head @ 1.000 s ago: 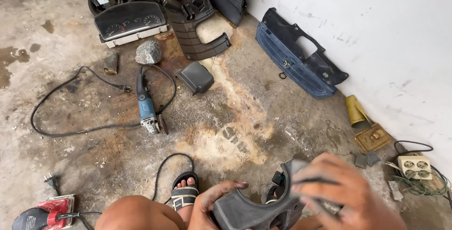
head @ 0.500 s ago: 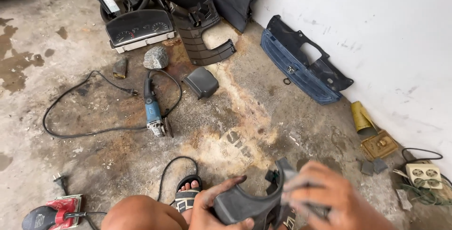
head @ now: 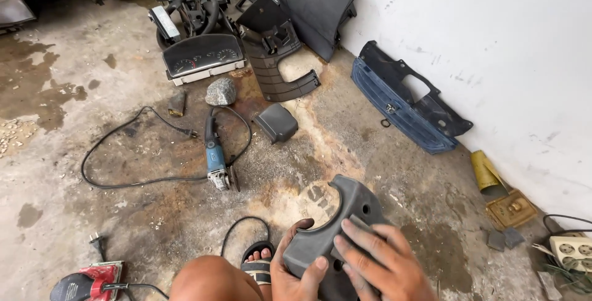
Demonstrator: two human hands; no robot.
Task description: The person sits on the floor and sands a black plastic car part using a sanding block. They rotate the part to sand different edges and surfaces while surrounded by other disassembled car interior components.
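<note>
- While we grip the grey trim cover (head: 336, 224) low over our knee, left hand (head: 296, 273) clamps its edge, right hand (head: 379, 261) lies flat, fingers pressed on it.
- Angle grinder (head: 216, 159) lies unused on the floor; surface work looks unfinished.

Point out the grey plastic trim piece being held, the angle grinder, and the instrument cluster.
grey plastic trim piece (head: 345, 205): head view, upper curved face.
angle grinder (head: 215, 156): head view, blue body.
instrument cluster (head: 202, 57): head view, dial face.
</note>
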